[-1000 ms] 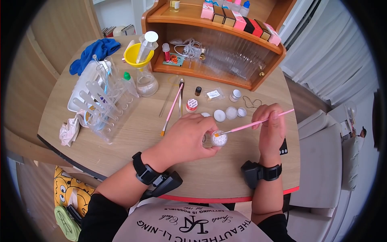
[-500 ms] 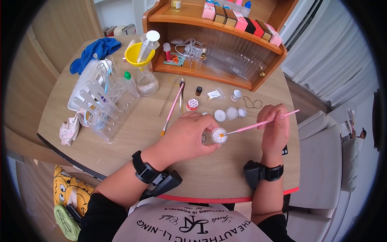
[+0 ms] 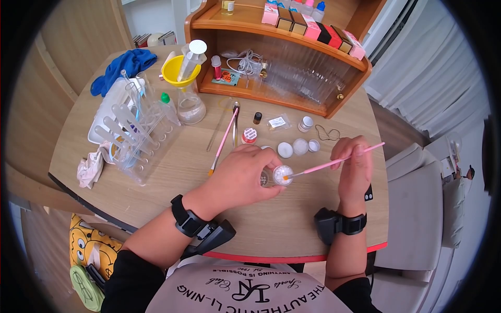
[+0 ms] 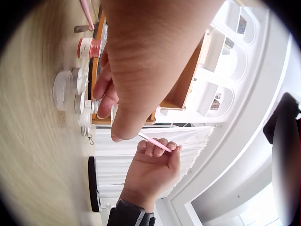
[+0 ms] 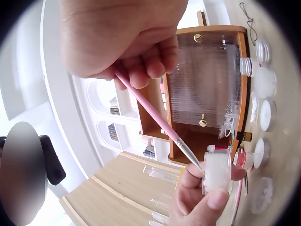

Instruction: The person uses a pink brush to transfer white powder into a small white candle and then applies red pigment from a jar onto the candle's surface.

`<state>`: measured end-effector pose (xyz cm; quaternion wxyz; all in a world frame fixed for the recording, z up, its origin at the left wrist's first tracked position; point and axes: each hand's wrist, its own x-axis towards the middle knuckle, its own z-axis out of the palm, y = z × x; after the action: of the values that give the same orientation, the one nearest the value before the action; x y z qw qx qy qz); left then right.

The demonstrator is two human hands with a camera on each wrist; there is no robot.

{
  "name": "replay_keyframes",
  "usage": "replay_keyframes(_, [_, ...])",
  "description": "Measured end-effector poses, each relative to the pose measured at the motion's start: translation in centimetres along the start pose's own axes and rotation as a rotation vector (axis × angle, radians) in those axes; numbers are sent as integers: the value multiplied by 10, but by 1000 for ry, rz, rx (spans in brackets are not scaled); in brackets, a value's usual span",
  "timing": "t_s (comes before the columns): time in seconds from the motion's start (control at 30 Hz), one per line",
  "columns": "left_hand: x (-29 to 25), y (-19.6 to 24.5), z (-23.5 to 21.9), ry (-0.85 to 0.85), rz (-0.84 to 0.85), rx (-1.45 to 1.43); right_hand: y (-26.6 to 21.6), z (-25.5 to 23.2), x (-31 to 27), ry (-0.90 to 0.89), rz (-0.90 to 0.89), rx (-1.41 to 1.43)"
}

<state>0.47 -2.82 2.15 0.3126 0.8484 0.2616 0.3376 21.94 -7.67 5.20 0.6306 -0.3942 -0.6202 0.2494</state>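
Observation:
The left hand [image 3: 237, 175] pinches a small clear jar [image 3: 282, 175] of white material between thumb and fingers, tilted toward the right hand. In the right wrist view the jar [image 5: 217, 172] is held off the table. The right hand [image 3: 353, 169] grips a pink brush [image 3: 334, 162] by its handle; the brush's orange tip is at the jar's mouth. Beside the jar, partly behind the left fingers, lies a round clear container [image 3: 264, 179]. The left wrist view shows the right hand [image 4: 153, 172] with its fingers curled round the brush handle [image 4: 155, 141].
Lids [image 3: 285, 149], a red-and-white jar [image 3: 249, 136], a dark vial [image 3: 257, 118] and a second pink brush [image 3: 224, 141] lie beyond the hands. A test-tube rack [image 3: 136, 151] and a flask [image 3: 191, 108] with a yellow funnel stand left. A wooden cabinet [image 3: 271, 94] stands behind.
The right hand and brush have shifted slightly right since the earliest frame, and the brush tip has moved a little within the jar's mouth. The left hand keeps its hold with the jar tilted more.

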Motion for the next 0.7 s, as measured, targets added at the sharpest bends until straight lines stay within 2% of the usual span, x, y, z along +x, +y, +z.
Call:
replay_keyframes(0.23, [1,1,-1,0,4,27,-1,-1,0,31,-67,-9])
replay_keyframes(0.6, [0,-1,-1,4,-1,52,-7,5,-3,-53,-140,-67])
replay_keyframes(0.7, [0,-1,-1,-8,-6,42,-7,4,-4,-11,-173,-82])
